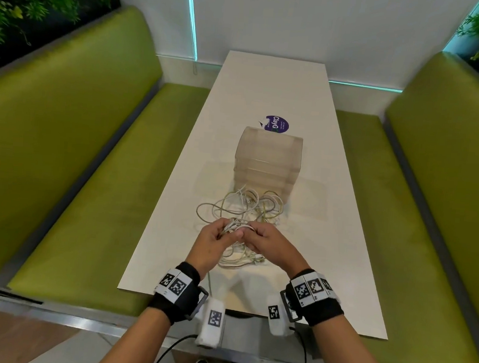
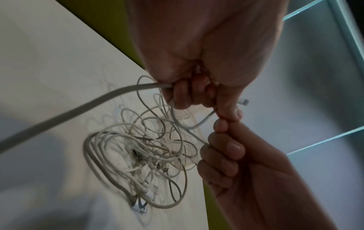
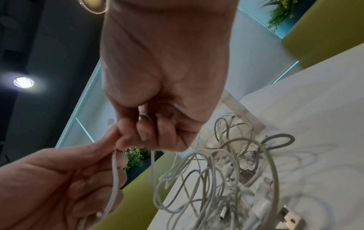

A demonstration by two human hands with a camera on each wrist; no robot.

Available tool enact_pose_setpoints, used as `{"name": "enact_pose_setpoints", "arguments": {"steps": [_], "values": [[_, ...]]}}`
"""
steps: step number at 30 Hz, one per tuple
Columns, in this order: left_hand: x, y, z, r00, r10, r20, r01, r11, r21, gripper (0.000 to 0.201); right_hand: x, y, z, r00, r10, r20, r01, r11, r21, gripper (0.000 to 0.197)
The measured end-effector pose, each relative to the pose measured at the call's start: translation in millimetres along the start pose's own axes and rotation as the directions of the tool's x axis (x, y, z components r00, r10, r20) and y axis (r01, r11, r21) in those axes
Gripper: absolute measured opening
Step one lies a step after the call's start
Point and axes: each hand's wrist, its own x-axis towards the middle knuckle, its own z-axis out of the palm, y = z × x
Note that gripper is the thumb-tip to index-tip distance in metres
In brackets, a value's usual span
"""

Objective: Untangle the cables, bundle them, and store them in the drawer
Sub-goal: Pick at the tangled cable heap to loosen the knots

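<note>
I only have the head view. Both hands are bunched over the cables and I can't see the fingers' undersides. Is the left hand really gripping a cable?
Observer: Yes. In the left wrist view the left hand has its fingers curled round a white cable, whose connector end sticks out past them.
Operator: And the right hand?
Observer: The right hand pinches a thin white strand at its fingertips, right beside the left hand's fingertips.
Operator: Any plugs loose in the tangled cables?
Observer: The right wrist view shows a USB plug at the near edge of the tangled cables on the table.
</note>
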Motion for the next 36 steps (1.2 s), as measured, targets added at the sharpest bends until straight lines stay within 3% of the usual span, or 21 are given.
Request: {"name": "enact_pose_setpoints", "arguments": {"steps": [5,12,16,18,20,22,25,29,33,36], "values": [[-1,-3,-5,0.999,-0.003,-0.047,0.0,0.998,-0.069,0.022,6,6,-10,0.989,0.069,0.134,-0.04,0.978,-0.206,0.012],[-6,11,-3,1.0,-0.009,-0.006,0.007,0.951,-0.309,0.018,31,20,2,0.999,0.038,-0.012,-0.039,0.9,-0.435,0.026],[-3,14,-16,0.993,-0.029,-0.115,-0.024,0.902,-0.432,0.02,37,27,6,0.998,0.024,-0.061,-0.048,0.901,-0.432,0.024],[-1,12,-22,0.981,-0.045,-0.191,-0.023,0.94,-0.34,0.023,35,27,5,0.995,0.021,-0.095,-0.053,0.937,-0.346,0.021],[2,6,-25,0.976,-0.025,-0.218,-0.005,0.991,-0.136,0.017,33,27,3,0.989,-0.022,-0.148,-0.022,0.957,-0.29,0.021],[8,-5,-25,0.985,-0.024,-0.169,0.03,0.999,0.035,0.018,32,28,2,0.981,-0.067,-0.179,0.013,0.957,-0.289,0.02],[13,-22,-24,0.996,-0.077,-0.051,0.087,0.963,0.255,0.045,31,27,3,0.979,-0.117,-0.167,0.059,0.946,-0.318,0.017],[15,-19,-17,0.993,-0.119,-0.024,0.121,0.958,0.26,0.039,28,26,2,0.979,-0.134,-0.153,0.064,0.916,-0.396,0.016],[19,-15,-11,0.99,-0.109,0.086,0.081,0.956,0.282,0.032,27,25,5,0.985,-0.101,-0.137,0.04,0.918,-0.394,0.021],[20,-19,-9,0.983,-0.128,0.132,0.075,0.935,0.347,0.031,29,21,9,0.99,-0.07,-0.123,0.008,0.895,-0.445,0.013]]}}
